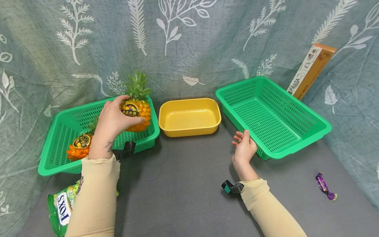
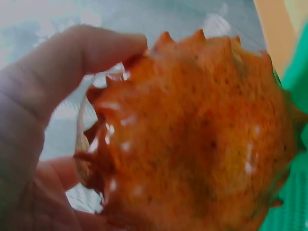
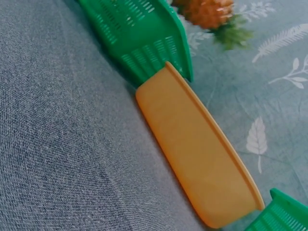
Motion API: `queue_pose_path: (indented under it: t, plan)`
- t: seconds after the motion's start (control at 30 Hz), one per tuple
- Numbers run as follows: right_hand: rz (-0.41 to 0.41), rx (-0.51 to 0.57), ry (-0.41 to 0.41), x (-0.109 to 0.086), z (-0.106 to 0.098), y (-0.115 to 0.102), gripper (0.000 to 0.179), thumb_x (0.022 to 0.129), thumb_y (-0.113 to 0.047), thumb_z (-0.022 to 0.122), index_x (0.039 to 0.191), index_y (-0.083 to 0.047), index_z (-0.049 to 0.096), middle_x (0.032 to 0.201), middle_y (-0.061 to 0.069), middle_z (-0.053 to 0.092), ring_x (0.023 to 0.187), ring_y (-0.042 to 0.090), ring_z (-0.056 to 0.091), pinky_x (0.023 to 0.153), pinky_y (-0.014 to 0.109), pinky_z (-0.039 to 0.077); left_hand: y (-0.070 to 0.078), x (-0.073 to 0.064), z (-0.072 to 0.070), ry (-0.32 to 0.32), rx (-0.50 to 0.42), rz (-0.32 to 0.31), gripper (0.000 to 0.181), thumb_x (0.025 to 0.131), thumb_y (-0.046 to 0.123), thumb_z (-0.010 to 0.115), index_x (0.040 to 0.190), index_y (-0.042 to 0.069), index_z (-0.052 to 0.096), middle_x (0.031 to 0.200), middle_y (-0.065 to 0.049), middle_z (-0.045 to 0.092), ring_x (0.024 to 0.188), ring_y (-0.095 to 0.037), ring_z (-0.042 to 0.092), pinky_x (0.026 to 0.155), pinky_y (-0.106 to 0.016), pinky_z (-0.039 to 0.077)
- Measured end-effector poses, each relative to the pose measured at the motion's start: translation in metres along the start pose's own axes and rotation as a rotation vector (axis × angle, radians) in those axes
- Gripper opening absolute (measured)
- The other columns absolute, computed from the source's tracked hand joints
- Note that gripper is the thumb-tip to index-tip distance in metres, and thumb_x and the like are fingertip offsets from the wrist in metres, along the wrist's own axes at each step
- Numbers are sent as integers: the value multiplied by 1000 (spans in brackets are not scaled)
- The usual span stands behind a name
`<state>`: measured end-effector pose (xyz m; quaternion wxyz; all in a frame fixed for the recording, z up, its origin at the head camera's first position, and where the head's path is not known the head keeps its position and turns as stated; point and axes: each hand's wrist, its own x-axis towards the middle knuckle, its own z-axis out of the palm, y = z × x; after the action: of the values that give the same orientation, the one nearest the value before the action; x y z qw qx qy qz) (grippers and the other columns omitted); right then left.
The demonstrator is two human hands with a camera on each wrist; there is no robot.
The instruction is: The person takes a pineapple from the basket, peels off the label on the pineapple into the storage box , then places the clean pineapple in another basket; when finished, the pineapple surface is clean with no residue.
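My left hand point(image 1: 112, 118) grips a toy pineapple point(image 1: 144, 110) with a green leafy crown and a dark label, thumb on the near side. It is held up over the right end of the left green basket point(image 1: 47, 144). In the left wrist view the spiky orange base of the pineapple point(image 2: 192, 134) fills most of the picture. A smaller pineapple point(image 1: 80, 146) lies inside that basket, partly behind my left wrist. My right hand point(image 1: 244, 148) is beside the near left edge of the right green basket point(image 1: 296, 149), fingers loosely bent, holding nothing.
A yellow tub point(image 1: 189, 131) stands between the two baskets. A pasta box point(image 1: 311, 70) leans against the curtain behind the right basket. A purple wrapped candy point(image 1: 325, 187) lies at the right. A green Fox's bag point(image 1: 60, 207) is partly under my left forearm.
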<state>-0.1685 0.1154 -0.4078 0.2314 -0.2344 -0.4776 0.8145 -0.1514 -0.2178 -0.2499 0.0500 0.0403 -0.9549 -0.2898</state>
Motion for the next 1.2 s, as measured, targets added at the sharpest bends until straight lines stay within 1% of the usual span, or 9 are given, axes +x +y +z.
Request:
queue_pose_path:
  t: [0.17,0.33,0.47,0.6,0.7,0.8,0.97,1.03,1.2]
  plan:
    - [4,6,-5,0,0,0,30,97,-29,48,89,-4,63,66,-5,63,58,6,58,50,20,49,19,-13,0,-47,-7,148,87,70,40,78,142,17,35,134,-21,37,112,-36,38,82,-53,40]
    - [7,13,-2,1,0,0,31,97,-28,48,91,-1,63,66,-4,63,58,6,58,49,19,48,30,-29,14,-108,30,255,84,68,38,80,139,21,39,132,-15,39,110,-32,42,85,-50,42]
    - [4,11,-2,0,0,-1,33,97,-28,48,90,1,63,64,-6,63,57,6,58,49,19,48,33,-44,28,-167,30,332,81,65,35,81,136,22,43,126,-9,43,101,-26,48,82,-44,44]
    - [4,21,-3,0,1,-1,35,97,-27,48,92,5,62,62,-7,63,57,5,58,48,18,47,31,-59,45,-218,15,435,81,60,34,84,131,25,48,121,-3,46,97,-20,52,80,-38,46]
    - [5,30,-2,0,1,-1,35,97,-26,48,94,6,61,63,-5,63,56,6,58,47,18,47,28,-70,58,-276,16,500,81,57,34,86,129,26,50,120,-1,47,96,-16,52,78,-34,47]
    - [4,27,-2,-1,1,-2,36,97,-26,48,98,7,61,65,-4,64,57,6,58,47,18,47,24,-78,70,-337,32,516,79,55,32,86,126,26,52,117,1,48,92,-13,52,75,-30,48]
    - [5,22,-13,-1,1,-2,37,97,-26,47,101,8,60,66,-4,63,57,6,57,48,18,47,16,-86,87,-433,65,511,76,54,29,86,123,25,54,115,4,48,92,-12,51,76,-30,47]
    - [5,23,-17,-1,1,-2,35,97,-26,47,101,7,60,66,-4,63,57,5,57,48,18,47,12,-88,93,-453,82,521,74,54,29,86,122,25,55,114,5,48,93,-11,50,76,-30,46]
    - [13,18,-9,-1,1,-2,31,97,-26,47,99,2,62,67,-3,63,57,6,57,48,19,47,5,-86,101,-462,136,548,73,54,28,86,120,25,56,113,4,48,96,-14,49,73,-34,45]
